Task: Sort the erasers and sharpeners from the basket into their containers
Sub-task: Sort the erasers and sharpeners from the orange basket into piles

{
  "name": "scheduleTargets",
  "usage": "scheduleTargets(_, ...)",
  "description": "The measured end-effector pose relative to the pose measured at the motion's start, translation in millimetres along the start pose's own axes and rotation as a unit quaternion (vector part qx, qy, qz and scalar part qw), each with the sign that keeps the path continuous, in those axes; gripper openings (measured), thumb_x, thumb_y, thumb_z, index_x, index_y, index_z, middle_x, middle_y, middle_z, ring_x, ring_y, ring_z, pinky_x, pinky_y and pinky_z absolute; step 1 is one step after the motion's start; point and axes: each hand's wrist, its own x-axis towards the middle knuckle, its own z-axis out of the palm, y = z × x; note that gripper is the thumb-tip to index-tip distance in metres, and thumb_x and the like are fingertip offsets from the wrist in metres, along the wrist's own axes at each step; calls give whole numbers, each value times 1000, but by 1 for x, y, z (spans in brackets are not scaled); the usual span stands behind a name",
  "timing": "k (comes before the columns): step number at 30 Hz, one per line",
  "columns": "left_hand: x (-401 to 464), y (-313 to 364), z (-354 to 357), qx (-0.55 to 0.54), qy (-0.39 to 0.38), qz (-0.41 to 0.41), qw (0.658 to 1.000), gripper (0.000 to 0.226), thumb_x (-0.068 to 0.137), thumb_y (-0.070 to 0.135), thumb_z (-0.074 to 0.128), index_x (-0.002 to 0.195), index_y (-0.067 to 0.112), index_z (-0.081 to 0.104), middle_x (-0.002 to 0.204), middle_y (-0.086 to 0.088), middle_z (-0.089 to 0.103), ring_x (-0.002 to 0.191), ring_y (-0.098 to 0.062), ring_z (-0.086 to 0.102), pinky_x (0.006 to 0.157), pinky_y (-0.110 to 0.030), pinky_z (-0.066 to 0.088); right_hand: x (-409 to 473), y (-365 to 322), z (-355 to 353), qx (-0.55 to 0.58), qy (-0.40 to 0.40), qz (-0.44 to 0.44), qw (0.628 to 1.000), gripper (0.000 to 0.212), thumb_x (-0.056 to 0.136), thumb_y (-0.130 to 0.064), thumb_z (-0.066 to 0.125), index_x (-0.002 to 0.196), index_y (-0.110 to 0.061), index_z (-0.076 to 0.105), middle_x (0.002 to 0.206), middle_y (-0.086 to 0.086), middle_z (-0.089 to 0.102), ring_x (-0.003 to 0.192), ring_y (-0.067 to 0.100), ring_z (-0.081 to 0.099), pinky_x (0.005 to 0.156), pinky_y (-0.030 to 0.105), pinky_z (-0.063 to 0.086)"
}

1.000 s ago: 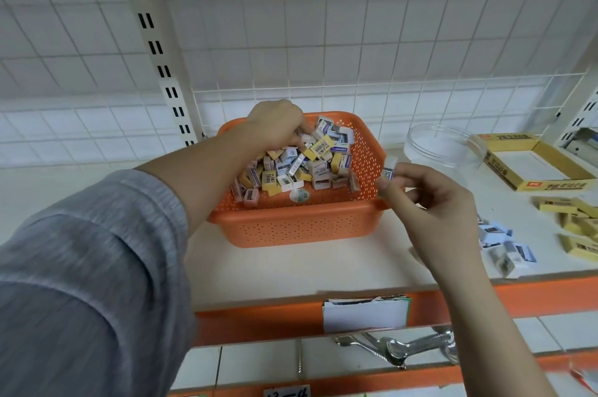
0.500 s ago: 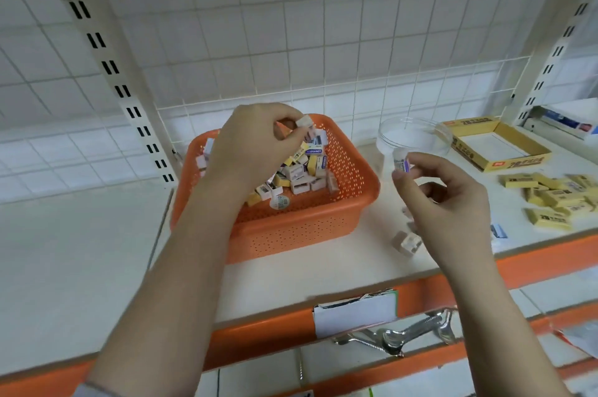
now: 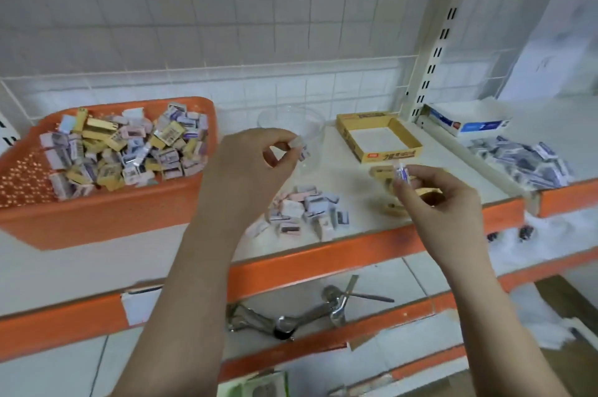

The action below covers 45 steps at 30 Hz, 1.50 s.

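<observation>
A white wire grid panel (image 3: 291, 73) stood against the tiled wall (image 3: 226, 8) behind the shelf (image 3: 145, 254), whose front edge was orange. A slotted cream upright (image 3: 435, 50) rose at the right. A white and blue box (image 3: 469, 121) lay on the neighbouring shelf, just right of that upright. Metal tools (image 3: 307, 312), blurred, lay on the lower shelf. A white label (image 3: 139, 306) was fixed to the orange edge.
</observation>
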Motion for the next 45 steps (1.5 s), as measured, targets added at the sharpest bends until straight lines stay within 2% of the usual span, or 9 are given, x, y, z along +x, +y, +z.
scheduleTargets(6, -6, 47, 70, -4, -60, -30, 998, 10, 86, 31, 62, 83, 35, 70, 79, 30, 64, 65, -9, 58, 64, -26, 49, 35, 40, -76, -74, 5, 16, 997, 11, 82, -21, 71, 82, -30, 65, 69, -8, 56, 53, 15, 47, 48, 23, 33)
scheduleTargets(14, 17, 88, 142, -34, -122, 10, 992, 16, 86, 29, 66, 100, 26, 73, 69, 31, 51, 71, -2, 58, 64, -26, 49, 125, 101, -164, -233, 170, 89, 954, 29, 87, -32, 63, 105, -10, 68, 94, 8, 69, 90, 27, 64, 67, 26, 37)
scheduleTargets(19, 32, 99, 173, -59, -165, 25, 984, 16, 86, 35, 65, 98, 29, 73, 75, 22, 61, 72, -9, 62, 70, -38, 55, 171, 120, -179, -301, 120, 138, 936, 30, 84, -29, 65, 93, -1, 68, 88, 18, 69, 87, 36, 62, 67, 33, 44)
scheduleTargets(22, 43, 102, 187, -58, -181, 25, 981, 14, 87, 35, 64, 98, 31, 73, 72, 23, 61, 70, -7, 61, 66, -31, 54, 179, 127, -178, -322, 90, 143, 932, 35, 84, -26, 66, 90, 8, 67, 90, 26, 66, 90, 40, 61, 67, 38, 49)
scheduleTargets(26, 68, 109, 214, -70, -187, 21, 980, 19, 88, 34, 63, 104, 28, 72, 76, 21, 62, 70, -3, 57, 66, -26, 50, 162, 114, -178, -279, 132, 136, 941, 29, 86, -28, 63, 105, -7, 70, 100, 7, 71, 85, 22, 60, 68, 24, 38)
scheduleTargets(30, 104, 130, 265, -96, -201, 62, 973, 18, 87, 28, 64, 99, 20, 74, 84, 8, 68, 83, -11, 62, 76, -32, 52, 107, 91, -180, -227, 185, 121, 948, 15, 87, -19, 56, 87, -16, 71, 84, -5, 69, 66, 10, 57, 54, 17, 39)
scheduleTargets(34, 128, 149, 313, -36, -249, 104, 962, 22, 88, 33, 63, 107, 25, 71, 102, 6, 70, 94, -16, 63, 73, -25, 47, 45, 82, -176, -219, 203, 131, 945, 16, 88, -16, 56, 81, -25, 67, 74, -23, 60, 70, -3, 56, 57, 3, 36)
scheduleTargets(40, 135, 156, 340, 58, -302, 127, 943, 21, 89, 25, 62, 108, 29, 70, 108, 7, 68, 99, -17, 61, 77, -30, 50, 21, 89, -175, -225, 200, 144, 943, 14, 89, -15, 58, 85, -21, 70, 73, -18, 62, 76, 8, 60, 64, 12, 39)
scheduleTargets(45, 132, 157, 329, 35, -341, 113, 933, 27, 89, 19, 62, 115, 24, 66, 104, 7, 68, 95, -16, 62, 80, -30, 50, 26, 85, -177, -229, 184, 135, 946, 15, 89, -17, 57, 90, -19, 72, 74, -20, 61, 79, 9, 60, 67, 17, 40)
